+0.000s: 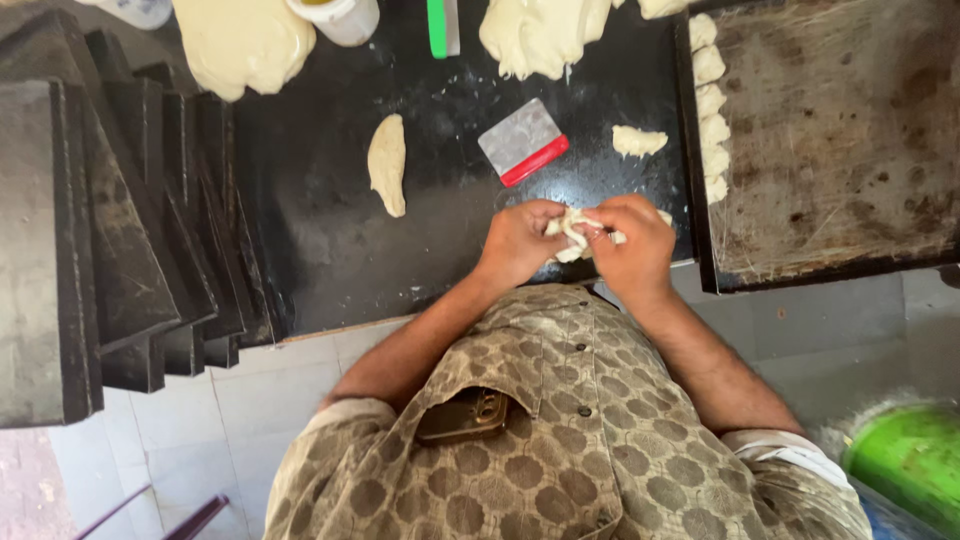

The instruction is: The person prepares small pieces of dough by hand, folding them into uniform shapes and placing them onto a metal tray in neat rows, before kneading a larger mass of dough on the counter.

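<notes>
Dough (575, 232), a small pale piece, sits pinched between both hands just above the near edge of the dark tabletop (330, 250). The left hand (517, 243) grips its left end with curled fingers, and the right hand (633, 243) closes on its right end, thumb and fingertips pressing in, so the two hands nearly touch over it.

Going by size: a stack of black trays (100, 230) lies well to the left of the hands, and a worn baking tray (840, 150) lies just to the right, with a row of shaped pieces (710, 100) along its left rim. Beyond the hands lie two big dough masses (243, 42), a scraper (523, 141) with a red edge, a long piece (387, 163) and a small scrap (638, 141).

To shape this well, I judge the grip should stay light and even at both ends, so the soft piece stretches without tearing, and close to the tabletop.
</notes>
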